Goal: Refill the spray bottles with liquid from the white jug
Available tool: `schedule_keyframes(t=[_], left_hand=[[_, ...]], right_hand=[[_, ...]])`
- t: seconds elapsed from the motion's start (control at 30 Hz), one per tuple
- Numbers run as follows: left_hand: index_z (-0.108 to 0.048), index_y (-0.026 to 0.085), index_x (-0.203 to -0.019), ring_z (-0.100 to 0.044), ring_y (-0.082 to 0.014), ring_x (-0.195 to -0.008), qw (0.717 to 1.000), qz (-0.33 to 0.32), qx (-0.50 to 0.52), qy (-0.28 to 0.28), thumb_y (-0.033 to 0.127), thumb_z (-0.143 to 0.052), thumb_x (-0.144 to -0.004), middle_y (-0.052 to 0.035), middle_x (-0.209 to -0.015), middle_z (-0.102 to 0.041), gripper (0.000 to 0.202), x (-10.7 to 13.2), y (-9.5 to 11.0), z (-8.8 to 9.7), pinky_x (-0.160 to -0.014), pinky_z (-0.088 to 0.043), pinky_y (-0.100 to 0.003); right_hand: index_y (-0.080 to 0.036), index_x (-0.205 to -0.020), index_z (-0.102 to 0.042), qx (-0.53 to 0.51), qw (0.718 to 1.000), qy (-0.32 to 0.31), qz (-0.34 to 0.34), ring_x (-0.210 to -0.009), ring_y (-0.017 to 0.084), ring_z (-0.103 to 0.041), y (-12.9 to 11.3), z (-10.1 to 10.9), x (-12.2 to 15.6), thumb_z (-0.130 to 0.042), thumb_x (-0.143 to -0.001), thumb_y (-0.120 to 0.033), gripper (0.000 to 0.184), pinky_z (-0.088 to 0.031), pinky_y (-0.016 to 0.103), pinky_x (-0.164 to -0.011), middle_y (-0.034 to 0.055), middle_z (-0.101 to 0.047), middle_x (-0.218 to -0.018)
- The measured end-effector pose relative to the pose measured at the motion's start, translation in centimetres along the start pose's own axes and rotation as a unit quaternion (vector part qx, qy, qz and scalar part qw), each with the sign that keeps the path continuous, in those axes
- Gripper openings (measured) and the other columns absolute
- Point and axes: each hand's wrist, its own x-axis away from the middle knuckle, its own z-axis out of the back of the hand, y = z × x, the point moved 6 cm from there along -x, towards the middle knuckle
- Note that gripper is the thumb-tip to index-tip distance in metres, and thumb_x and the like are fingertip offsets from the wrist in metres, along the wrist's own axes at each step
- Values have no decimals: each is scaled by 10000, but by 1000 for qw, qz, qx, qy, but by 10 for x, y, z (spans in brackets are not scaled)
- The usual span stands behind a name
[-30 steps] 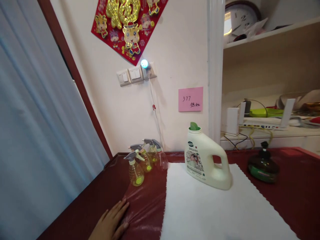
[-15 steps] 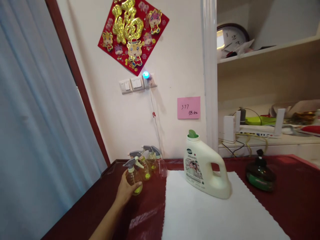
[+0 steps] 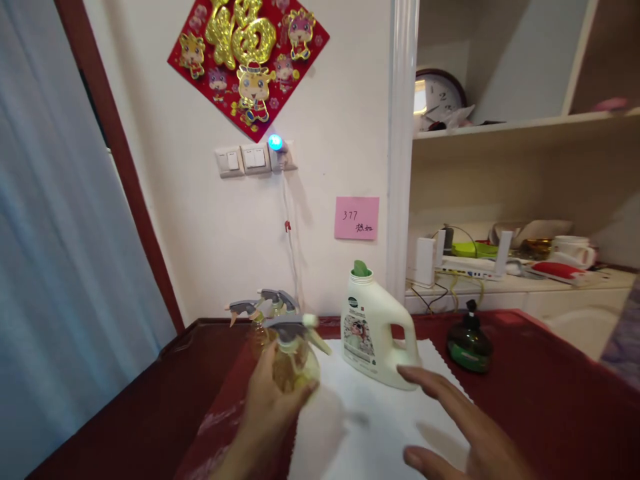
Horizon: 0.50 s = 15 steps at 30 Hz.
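**Gripping a trigger spray bottle [image 3: 294,363] beside a cream plastic jug [image 3: 370,337]**

Head-worn view, looking forward and down at both hands. The cream plastic jug, with its green insert and printed label, is the reference point for all positions.

Left hand [image 3: 273,417]: positioned left of the jug, fingers closed around the lower body of the spray bottle. The bottle is slightly tilted, with a grey trigger head and pale yellow liquid inside, and stands just apart from the jug. Its lower edge is blurred.

Right hand [image 3: 465,427]: positioned in front of and right of the jug, fingers open and spread, holding nothing. The fingertips lie near the jug's base; contact cannot be determined.

Surroundings: further spray bottles [image 3: 257,338] stand upright behind the held bottle, left of the jug, and are partly hidden by it. A white scalloped cloth [image 3: 395,427] lies beneath the jug, on a red table cover [image 3: 110,413]. A dark green glass bottle [image 3: 469,348] stands on the cover right of the jug. A pink note [image 3: 356,218] is fixed to the wall behind the jug, with white wall switches [image 3: 243,160] higher up to its left. A white router [image 3: 470,263] sits on a shelf behind and right of the jug.
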Motion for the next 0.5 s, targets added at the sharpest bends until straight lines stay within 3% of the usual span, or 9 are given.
schedule_keyframes(t=[0.13,0.2,0.27,0.37,0.5], left_hand=[[-644,223,-1232,-692,-376,-1100,991,-96,-39,-81,385,-868,-615,-153,-1196,-724,676,30,32,-53,-927,-597,-491],[-646,249,-1225,-681,-352,-1099,985,-133,-54,-98,318,-832,-652,-139,-1196,-712,607,42,38,-67,-947,-582,-492],[-633,260,-1224,-665,-334,-1107,982,-146,-56,-104,260,-800,-668,-125,-1202,-702,581,50,41,-75,-962,-565,-496],[-610,253,-1228,-648,-322,-1117,979,-144,-73,-122,178,-755,-635,-100,-1218,-695,615,58,39,-81,-980,-541,-505],[-598,247,-1247,-641,-309,-1114,978,-141,-97,-117,121,-733,-582,-73,-1206,-702,690,61,36,-80,-986,-525,-481]], right_hand=[[-354,-1462,-515,-134,991,20,-19,-1396,358,-522,-40,-8,-32,-912,-569,-398,978,-464,524,-1128,76,-573,-1506],[-342,-1447,-519,-214,976,5,-48,-1273,334,-627,-49,-21,-37,-926,-509,-298,1023,-527,496,-1059,77,-635,-1417],[-307,-1375,-582,-277,958,28,-73,-1069,299,-712,-52,-29,-37,-901,-483,-231,951,-583,461,-959,60,-714,-1216],[-275,-1254,-654,-336,934,82,-92,-874,240,-717,-50,-32,-32,-873,-516,-217,772,-602,395,-843,4,-705,-955],[-285,-1214,-653,-376,918,74,-99,-875,218,-711,-47,-34,-26,-872,-577,-200,679,-584,358,-829,-10,-703,-942]])
